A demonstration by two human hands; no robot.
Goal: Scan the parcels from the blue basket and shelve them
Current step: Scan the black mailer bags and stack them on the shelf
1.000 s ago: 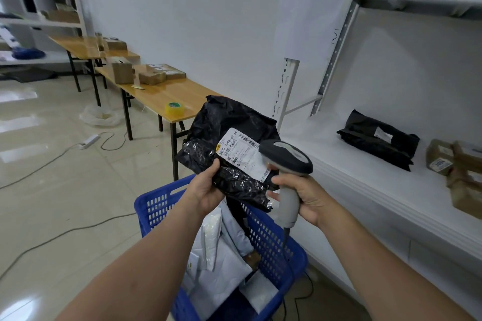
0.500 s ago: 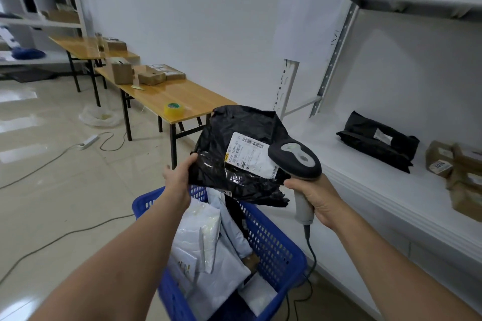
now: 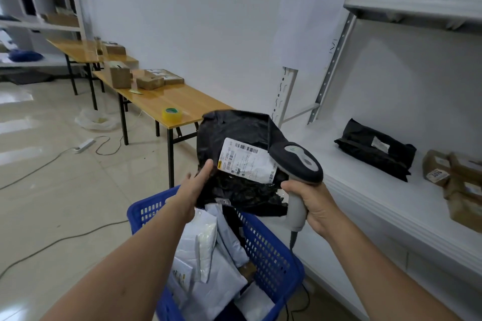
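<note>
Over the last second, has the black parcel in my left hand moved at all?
Yes. The black parcel has shifted slightly right, toward the shelf upright, and no longer covers the wooden table's near corner.

- 2 arms in view, both reaching in from the lower edge.
- Left forearm (image 3: pixel 125 271): bare along its whole visible length, from wrist to frame edge.
- Right forearm (image 3: pixel 378 271): likewise bare, from wrist to frame edge.
- Left hand (image 3: pixel 194 187): bare; thumb and back of hand visible.
- Right hand (image 3: pixel 317 207): bare; thumb side and back of hand visible.
- Clothing: lies outside the frame, so what is worn cannot be told.
</note>
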